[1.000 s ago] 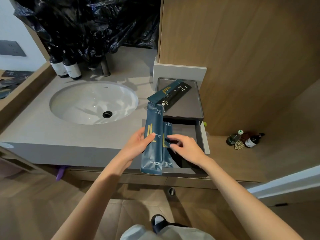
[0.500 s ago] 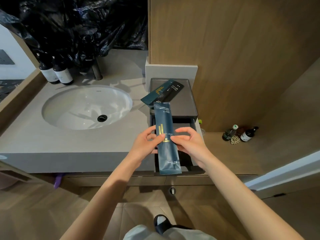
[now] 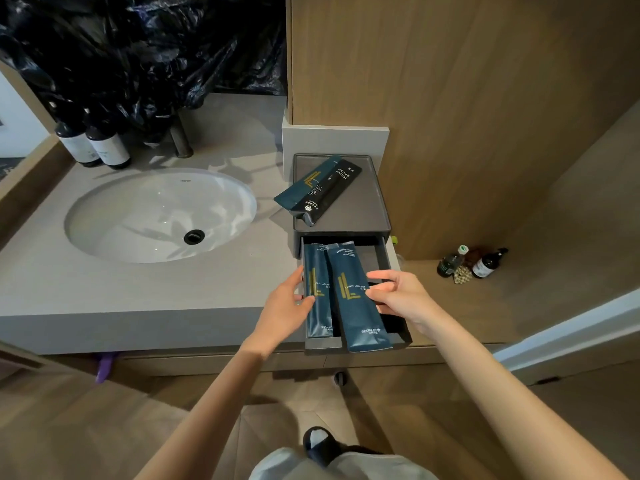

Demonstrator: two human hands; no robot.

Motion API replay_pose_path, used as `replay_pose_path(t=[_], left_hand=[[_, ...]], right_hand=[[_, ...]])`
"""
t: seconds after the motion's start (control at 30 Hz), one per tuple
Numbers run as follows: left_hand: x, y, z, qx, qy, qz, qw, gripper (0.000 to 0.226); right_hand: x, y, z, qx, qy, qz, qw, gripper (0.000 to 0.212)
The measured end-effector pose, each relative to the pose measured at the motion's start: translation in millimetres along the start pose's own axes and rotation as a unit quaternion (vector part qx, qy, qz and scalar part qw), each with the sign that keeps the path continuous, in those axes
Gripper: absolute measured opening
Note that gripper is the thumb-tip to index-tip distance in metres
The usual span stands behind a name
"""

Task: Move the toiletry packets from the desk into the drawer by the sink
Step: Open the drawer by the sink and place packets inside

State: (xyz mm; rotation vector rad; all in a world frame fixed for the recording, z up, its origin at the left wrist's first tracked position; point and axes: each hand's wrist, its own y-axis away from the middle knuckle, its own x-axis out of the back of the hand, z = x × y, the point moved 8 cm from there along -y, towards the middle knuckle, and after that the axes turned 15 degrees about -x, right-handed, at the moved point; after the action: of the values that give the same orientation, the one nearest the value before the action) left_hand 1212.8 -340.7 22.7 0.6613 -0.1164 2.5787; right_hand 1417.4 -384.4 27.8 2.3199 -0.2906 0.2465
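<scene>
Centre frame: left hand [image 3: 285, 306] pinches left packet [image 3: 318, 271]; right hand [image 3: 401, 294] pinches right packet [image 3: 356, 306]. It overhangs the drawer [image 3: 322, 342] front, so slide it back, flat.

Kinda dim on my feed, soft indoor light, mild glare in the sink [image 3: 145, 216], sharp focus, edges bowed by the wide lens.

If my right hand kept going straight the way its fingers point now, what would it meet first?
Your right hand points left at the right packet; its fingertips seem to touch that packet's edge.
</scene>
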Motion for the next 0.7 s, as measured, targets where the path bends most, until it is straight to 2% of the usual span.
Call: replay_pose_path(t=[0.27, 0.57, 0.63, 0.7], left_hand=[[4.4, 1.4, -9.3, -0.002, 0.058, 0.012, 0.998, 0.066], [4.0, 4.5, -10.0, 0.011, 0.098, 0.02, 0.995, 0.063], [3.8, 4.5, -8.9, 0.008, 0.098, 0.019, 0.995, 0.063], [3.4, 4.7, -9.9, 0.01, 0.104, 0.019, 0.994, 0.063]], right_hand=[[-23.7, -37.2, -11.4, 0.04, 0.043, 0.067, 0.996, 0.037], [-32.8, -42.8, -11.3, 0.11, 0.155, 0.132, 0.973, 0.039], [-34.3, -39.1, -17.2, 0.144, 0.2, 0.141, 0.959, 0.046], [-38.7, -34.1, -23.3, 0.172, 0.257, 0.116, 0.944, 0.06]])
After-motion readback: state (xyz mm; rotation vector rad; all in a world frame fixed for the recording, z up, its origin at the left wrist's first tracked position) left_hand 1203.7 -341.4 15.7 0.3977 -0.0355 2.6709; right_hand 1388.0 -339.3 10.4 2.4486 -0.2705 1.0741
